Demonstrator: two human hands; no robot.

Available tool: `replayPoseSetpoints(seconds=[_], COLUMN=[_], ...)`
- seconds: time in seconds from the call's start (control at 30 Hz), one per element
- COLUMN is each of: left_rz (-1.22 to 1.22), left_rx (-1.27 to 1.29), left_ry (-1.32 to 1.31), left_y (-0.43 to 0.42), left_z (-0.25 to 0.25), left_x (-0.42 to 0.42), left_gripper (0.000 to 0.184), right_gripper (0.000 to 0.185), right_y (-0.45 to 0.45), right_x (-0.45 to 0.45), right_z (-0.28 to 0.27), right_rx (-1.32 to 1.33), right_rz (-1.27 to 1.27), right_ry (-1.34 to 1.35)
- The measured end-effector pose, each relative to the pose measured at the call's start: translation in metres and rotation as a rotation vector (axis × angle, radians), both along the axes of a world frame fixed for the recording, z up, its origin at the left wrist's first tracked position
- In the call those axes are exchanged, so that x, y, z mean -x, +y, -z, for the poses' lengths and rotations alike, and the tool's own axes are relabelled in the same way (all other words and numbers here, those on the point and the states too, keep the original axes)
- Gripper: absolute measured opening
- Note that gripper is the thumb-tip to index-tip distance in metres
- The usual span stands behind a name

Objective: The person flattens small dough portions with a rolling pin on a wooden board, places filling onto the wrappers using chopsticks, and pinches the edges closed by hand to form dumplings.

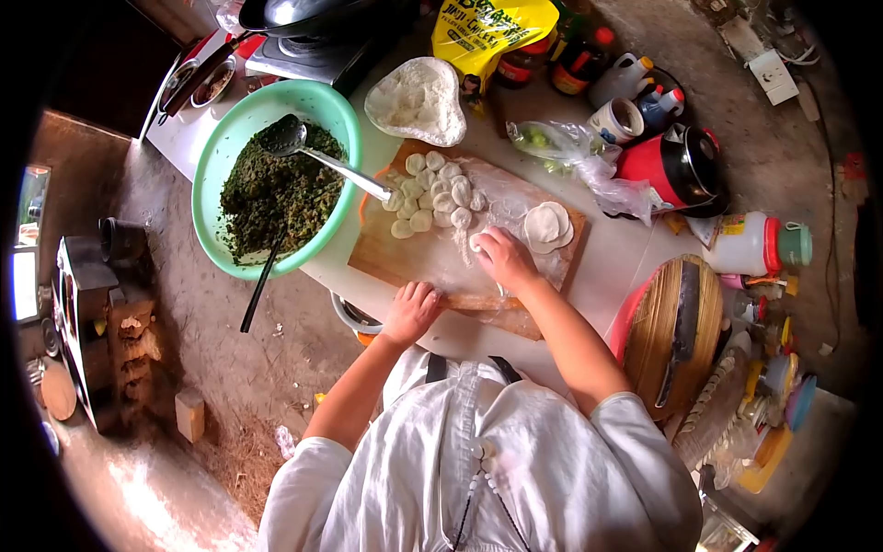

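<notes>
On the floured wooden board [386,255] my right hand [504,261] has its fingers closed around a small white dough piece [475,242]. My left hand [411,313] lies at the board's near edge, fingers stretched out, beside a long wooden piece [474,302]; whether that is a rolling pin or the board's lip I cannot tell. Several flattened dough pieces [420,220] cluster left of my right hand. A stack of round dough wrappers [548,224] sits to its right. Loose flour [464,247] marks the board between them.
Left of the board, a green basin [348,138] holds chopped green filling [276,198], a metal ladle [345,168] and a dark-handled utensil [262,285]. Behind are a flour bowl [416,99] and a yellow bag [487,37]. A knife [682,322] lies on a round wooden lid [651,317] at right.
</notes>
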State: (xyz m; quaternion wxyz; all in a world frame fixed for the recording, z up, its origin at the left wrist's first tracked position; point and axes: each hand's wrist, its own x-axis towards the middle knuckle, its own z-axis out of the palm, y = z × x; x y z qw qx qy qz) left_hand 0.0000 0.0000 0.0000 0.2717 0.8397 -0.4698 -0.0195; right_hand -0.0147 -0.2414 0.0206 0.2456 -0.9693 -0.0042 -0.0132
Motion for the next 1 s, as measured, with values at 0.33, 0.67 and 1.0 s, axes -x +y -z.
replayPoseSetpoints(seconds=[0.33, 0.67, 1.0], left_rz=[0.087, 0.068, -0.115], left_rx=[0.031, -0.002, -0.166], left_ry=[-0.009, -0.003, 0.031], left_y=[-0.009, -0.018, -0.045], left_z=[-0.014, -0.016, -0.020], left_x=[0.005, -0.008, -0.029], left_gripper=[0.031, 0.033, 0.068], right_gripper=[0.020, 0.026, 0.059], right_y=[0.007, -0.025, -0.035], right_x=[0.028, 0.074, 0.089], right_z=[-0.002, -0.040, 0.007], right_rx=[-0.206, -0.071, 0.277], right_rz=[-0.176, 0.053, 0.339], right_ry=[-0.061, 0.225, 0.049])
